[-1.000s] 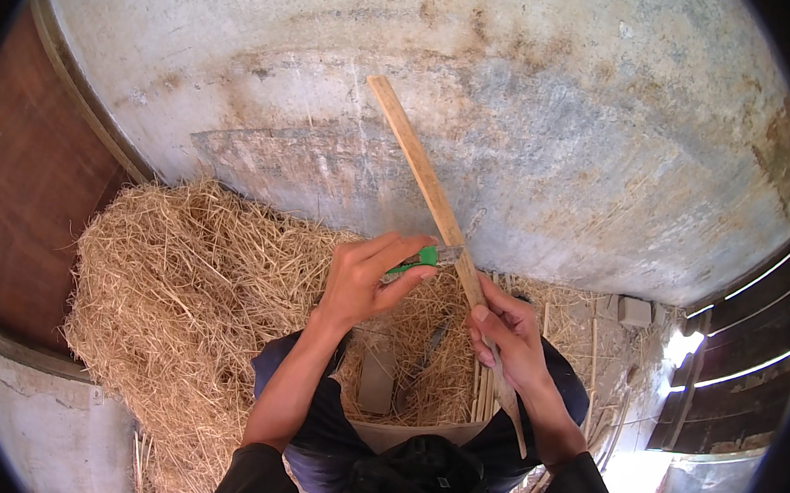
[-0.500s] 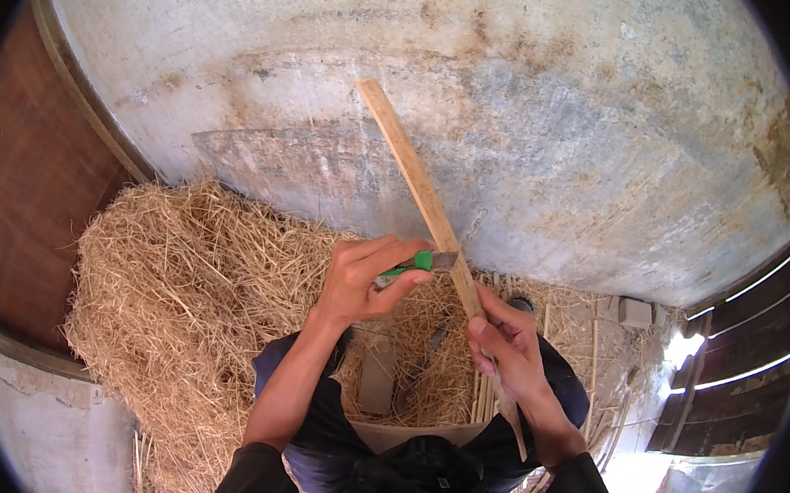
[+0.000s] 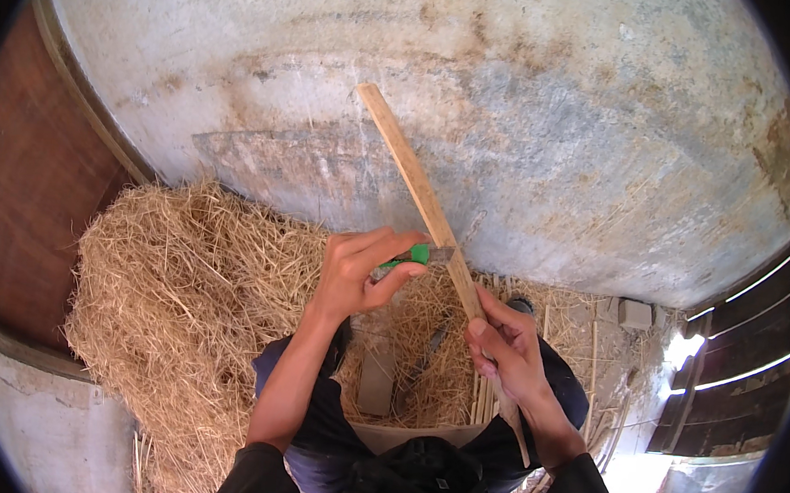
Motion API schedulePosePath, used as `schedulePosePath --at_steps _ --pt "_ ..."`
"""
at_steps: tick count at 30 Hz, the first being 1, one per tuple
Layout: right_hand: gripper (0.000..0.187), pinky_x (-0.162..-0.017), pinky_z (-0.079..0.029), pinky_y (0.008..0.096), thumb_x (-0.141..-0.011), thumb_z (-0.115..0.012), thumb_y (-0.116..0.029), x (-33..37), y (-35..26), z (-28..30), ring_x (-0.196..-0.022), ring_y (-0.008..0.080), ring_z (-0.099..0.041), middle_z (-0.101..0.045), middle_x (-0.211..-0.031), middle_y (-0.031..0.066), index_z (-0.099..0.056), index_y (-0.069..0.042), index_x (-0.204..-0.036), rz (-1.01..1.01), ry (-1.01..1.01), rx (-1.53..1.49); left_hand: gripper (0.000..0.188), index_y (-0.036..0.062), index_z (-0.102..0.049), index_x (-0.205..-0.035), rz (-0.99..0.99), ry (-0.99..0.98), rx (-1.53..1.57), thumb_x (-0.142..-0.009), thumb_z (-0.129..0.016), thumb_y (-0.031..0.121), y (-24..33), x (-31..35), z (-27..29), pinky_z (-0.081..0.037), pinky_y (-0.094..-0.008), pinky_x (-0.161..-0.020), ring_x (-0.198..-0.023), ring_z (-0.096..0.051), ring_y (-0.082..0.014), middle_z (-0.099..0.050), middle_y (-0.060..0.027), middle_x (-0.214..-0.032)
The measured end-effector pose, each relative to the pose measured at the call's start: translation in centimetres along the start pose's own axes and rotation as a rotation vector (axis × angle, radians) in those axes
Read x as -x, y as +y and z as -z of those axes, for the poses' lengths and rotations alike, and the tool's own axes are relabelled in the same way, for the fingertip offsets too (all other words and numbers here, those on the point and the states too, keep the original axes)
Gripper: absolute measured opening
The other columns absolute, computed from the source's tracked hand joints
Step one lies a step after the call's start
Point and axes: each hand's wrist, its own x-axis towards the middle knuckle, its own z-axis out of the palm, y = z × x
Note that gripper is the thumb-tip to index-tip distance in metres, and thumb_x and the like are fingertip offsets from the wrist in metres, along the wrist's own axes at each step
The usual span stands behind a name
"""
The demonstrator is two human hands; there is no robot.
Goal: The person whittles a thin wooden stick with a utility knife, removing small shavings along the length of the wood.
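Note:
My left hand (image 3: 357, 267) is closed round a green-handled utility knife (image 3: 419, 254). Its grey blade lies against the left edge of a long, flat wooden strip (image 3: 409, 174). The strip slants from upper left, in front of the wall, down to my right hand (image 3: 505, 344), whose thumb and fingers grip it near its lower part. Below that hand the strip's tapered end (image 3: 516, 429) points down past my right thigh. Part of the strip is hidden behind my right fingers, and most of the knife handle is hidden in my left hand.
A large heap of straw (image 3: 173, 277) lies to the left, beside a brown wooden panel (image 3: 33, 175). The stained wall (image 3: 584, 168) rises ahead. Loose straw, a flat block (image 3: 376, 383) and thin sticks (image 3: 485, 399) lie between my legs. A small grey block (image 3: 635, 313) sits at right.
My left hand and the knife have shifted slightly left, the blade still at the strip. The strip's upper end has dipped a little. My right hand keeps its grip.

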Motion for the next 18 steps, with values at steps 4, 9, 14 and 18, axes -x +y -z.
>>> schedulePosePath --at_steps 4,9,14,18 --pt "0.057 -0.051 -0.038 0.0226 -0.111 -0.065 -0.015 0.1 0.2 -0.1 -0.059 0.0047 -0.046 -0.055 -0.08 -0.0021 -0.048 -0.008 -0.165 -0.012 -0.012 -0.036 0.036 -0.0011 -0.079 -0.111 0.05 0.032 -0.004 -0.096 -0.084 0.032 -0.4 0.0 0.7 -0.047 -0.0328 -0.055 -0.061 -0.063 -0.0192 -0.067 -0.0093 -0.075" --pt "0.057 -0.051 -0.037 0.0231 -0.111 -0.065 -0.015 0.7 0.5 -0.6 -0.059 0.005 -0.046 -0.055 -0.079 -0.0022 -0.048 -0.009 -0.165 -0.062 -0.037 -0.045 0.024 0.0048 -0.082 -0.111 0.114 0.137 -0.107 -0.097 -0.083 0.024 -1.9 0.1 2.3 -0.051 -0.0311 -0.054 -0.067 -0.071 -0.0158 -0.076 -0.0082 -0.083" --pt "0.056 -0.052 -0.037 0.0234 -0.112 -0.063 -0.015 0.3 0.4 -0.2 -0.059 0.0049 -0.045 -0.054 -0.079 -0.002 -0.048 -0.008 -0.165 -0.036 -0.012 -0.068 0.025 0.0053 -0.082 -0.111 0.096 0.029 -0.037 -0.095 -0.085 0.024 -0.7 0.2 1.6 -0.052 -0.0322 -0.054 -0.065 -0.071 -0.0175 -0.077 -0.0083 -0.085" --pt "0.056 -0.053 -0.037 0.0229 -0.113 -0.062 -0.015 0.1 -0.4 0.0 -0.06 0.0046 -0.044 -0.053 -0.08 -0.0021 -0.046 -0.008 -0.166 -0.028 0.006 -0.108 0.032 0.0016 -0.082 -0.11 0.061 -0.075 0.049 -0.094 -0.085 0.029 0.3 0.8 0.0 -0.05 -0.0321 -0.057 -0.062 -0.068 -0.0203 -0.071 -0.0085 -0.077"
